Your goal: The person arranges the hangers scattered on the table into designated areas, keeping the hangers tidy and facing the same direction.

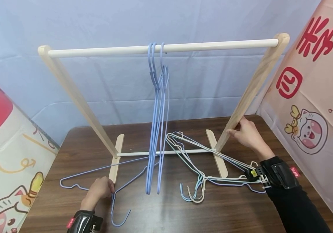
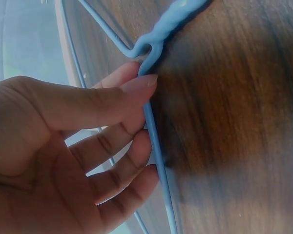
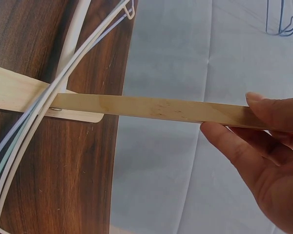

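My left hand [image 1: 99,191] pinches a blue wire hanger [image 2: 156,151] between thumb and fingers, beside its twisted neck. That hanger's hook points toward me, and its body reaches back over the rack's left foot [image 1: 115,170]. At the right, my right hand [image 1: 248,134] grips the slanted wooden post [image 1: 256,82] of the clothes rack, low down, thumb on one side and fingers on the other. Several blue hangers [image 1: 155,129] hang together near the middle of the white top bar [image 1: 213,46].
A pile of white, pale blue and lilac hangers [image 1: 202,179] lies across the rack's right foot [image 1: 221,165] and lower bar [image 1: 189,151], hooks toward me. The rack stands on a dark wooden table [image 1: 155,216]. Printed cloths hang at both sides, with a pale blue cloth behind.
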Tool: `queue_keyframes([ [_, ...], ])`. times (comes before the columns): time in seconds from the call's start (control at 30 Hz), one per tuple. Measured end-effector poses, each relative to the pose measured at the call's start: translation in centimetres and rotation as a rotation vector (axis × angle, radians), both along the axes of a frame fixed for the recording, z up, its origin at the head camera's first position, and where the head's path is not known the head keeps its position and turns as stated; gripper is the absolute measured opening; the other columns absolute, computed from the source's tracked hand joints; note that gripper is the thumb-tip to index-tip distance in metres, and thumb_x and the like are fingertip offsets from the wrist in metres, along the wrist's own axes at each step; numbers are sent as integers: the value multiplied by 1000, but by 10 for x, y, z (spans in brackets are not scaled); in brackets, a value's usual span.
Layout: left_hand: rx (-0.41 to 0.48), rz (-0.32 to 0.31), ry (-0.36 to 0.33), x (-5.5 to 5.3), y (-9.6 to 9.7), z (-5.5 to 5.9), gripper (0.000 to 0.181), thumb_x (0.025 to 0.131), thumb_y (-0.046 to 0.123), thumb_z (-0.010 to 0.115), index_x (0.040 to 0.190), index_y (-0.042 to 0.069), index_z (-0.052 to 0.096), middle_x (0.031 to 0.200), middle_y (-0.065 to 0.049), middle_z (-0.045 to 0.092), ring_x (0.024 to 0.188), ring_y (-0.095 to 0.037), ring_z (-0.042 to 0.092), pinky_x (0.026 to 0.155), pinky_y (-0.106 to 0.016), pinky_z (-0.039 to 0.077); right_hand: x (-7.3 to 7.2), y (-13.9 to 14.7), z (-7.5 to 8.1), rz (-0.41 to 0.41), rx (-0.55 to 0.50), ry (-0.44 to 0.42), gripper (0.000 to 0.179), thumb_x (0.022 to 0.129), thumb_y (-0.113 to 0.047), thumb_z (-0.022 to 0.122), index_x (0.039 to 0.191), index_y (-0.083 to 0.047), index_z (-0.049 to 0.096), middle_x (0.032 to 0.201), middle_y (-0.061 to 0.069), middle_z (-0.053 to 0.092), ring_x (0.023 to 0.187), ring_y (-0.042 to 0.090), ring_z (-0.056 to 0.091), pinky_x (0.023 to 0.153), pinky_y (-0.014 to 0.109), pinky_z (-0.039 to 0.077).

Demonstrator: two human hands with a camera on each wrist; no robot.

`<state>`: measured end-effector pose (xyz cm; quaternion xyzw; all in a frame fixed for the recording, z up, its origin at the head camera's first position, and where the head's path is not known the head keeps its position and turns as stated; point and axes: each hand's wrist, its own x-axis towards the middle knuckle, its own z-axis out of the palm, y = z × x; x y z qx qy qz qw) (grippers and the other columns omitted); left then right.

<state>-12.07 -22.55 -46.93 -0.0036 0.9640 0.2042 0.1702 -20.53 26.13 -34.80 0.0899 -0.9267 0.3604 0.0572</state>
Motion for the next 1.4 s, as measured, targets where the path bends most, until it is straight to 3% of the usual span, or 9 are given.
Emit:
queue_keyframes([
  [0.67, -3, -34, 67, 2, -1, -6, 24, 54, -11, 59, 57, 13, 59, 58, 1, 54, 53, -16, 45, 48, -28, 36, 1, -1, 1, 1, -22, -24, 32, 82, -1, 64, 104, 12, 44, 87, 28, 59, 73, 36, 63, 54, 25, 49],
  [1.4, 9, -63, 117, 4, -4, -8, 23, 57, -10, 62, 58, 12, 58, 61, 0, 56, 57, -17, 46, 53, -30, 38, 1, 0, 1, 0, -8, -12, 32, 82, -1, 65, 103, 11, 44, 85, 28, 59, 70, 34, 64, 53, 26, 49],
])
